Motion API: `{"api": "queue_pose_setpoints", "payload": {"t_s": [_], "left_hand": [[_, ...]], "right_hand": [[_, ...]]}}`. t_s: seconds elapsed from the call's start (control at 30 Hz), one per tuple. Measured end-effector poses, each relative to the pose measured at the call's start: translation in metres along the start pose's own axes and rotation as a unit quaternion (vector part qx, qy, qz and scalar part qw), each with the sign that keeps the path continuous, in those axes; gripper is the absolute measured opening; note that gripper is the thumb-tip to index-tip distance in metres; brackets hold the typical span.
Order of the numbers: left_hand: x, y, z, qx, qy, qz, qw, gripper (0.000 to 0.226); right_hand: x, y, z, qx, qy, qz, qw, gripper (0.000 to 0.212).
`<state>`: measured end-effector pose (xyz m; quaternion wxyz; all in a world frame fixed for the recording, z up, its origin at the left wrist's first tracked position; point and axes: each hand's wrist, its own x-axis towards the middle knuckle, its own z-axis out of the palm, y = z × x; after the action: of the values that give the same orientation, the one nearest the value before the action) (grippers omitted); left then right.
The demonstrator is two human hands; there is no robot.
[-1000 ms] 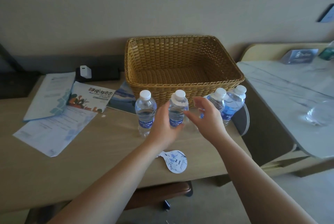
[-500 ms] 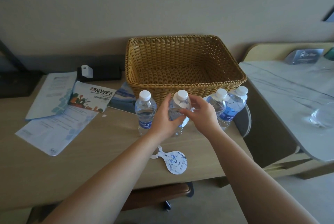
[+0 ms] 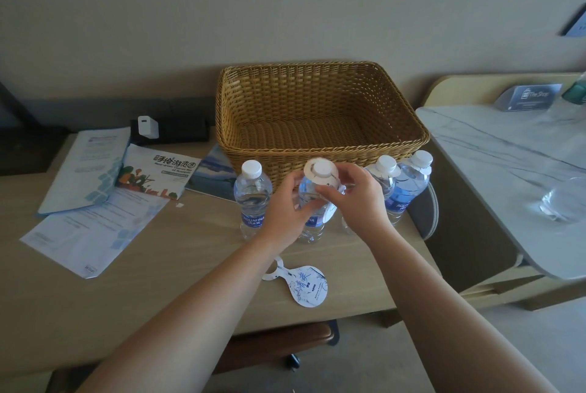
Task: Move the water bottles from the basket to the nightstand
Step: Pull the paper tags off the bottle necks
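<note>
Beige wall is backing a wooden table [image 3: 190, 266] in the head view, where a woven basket [image 3: 317, 151] is sitting with nothing visible inside it. Four water bottles are standing in a row on the table just in front of the basket: a left bottle [image 3: 252, 199], a middle bottle [image 3: 314, 202], and two right bottles [image 3: 385, 174] [image 3: 412, 183] touching each other near the table's right edge. The left hand [image 3: 285, 212] is wrapping its fingers around the body of the middle bottle, while the right hand [image 3: 358, 199] is pinching a white paper neck tag [image 3: 320, 170] that is sitting around that bottle's cap. Another paper tag [image 3: 304, 285] is lying flat on the table nearer the person. Leaflets [image 3: 95, 189] are spreading over the table's left side, with a white charger [image 3: 147, 127] behind them. A marble-topped nightstand [image 3: 507, 170] is standing to the right, carrying a small sign [image 3: 529, 96].
</note>
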<state>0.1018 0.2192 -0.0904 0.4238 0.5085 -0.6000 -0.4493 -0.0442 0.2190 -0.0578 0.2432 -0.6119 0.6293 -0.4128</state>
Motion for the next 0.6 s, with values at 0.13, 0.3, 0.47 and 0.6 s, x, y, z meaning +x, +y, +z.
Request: {"api": "queue_pose_setpoints", "payload": {"t_s": [0.13,0.3,0.47,0.6], "left_hand": [[0.001,-0.001,-0.001,0.01,-0.002,-0.002,1.0,0.055],[0.002,-0.003,-0.002,0.015,-0.003,-0.002,1.0,0.055],[0.004,-0.003,-0.006,0.034,-0.014,0.009,0.999,0.06],[0.007,-0.005,-0.008,0.057,-0.017,0.007,0.998,0.059]], "right_hand": [[0.002,-0.004,-0.002,-0.006,-0.003,-0.007,1.0,0.046],[-0.004,-0.011,-0.01,-0.005,-0.005,-0.026,1.0,0.044],[-0.039,0.004,-0.027,0.038,-0.045,-0.009,0.998,0.037],[-0.073,0.033,-0.022,0.015,-0.1,0.033,0.994,0.042]]}}
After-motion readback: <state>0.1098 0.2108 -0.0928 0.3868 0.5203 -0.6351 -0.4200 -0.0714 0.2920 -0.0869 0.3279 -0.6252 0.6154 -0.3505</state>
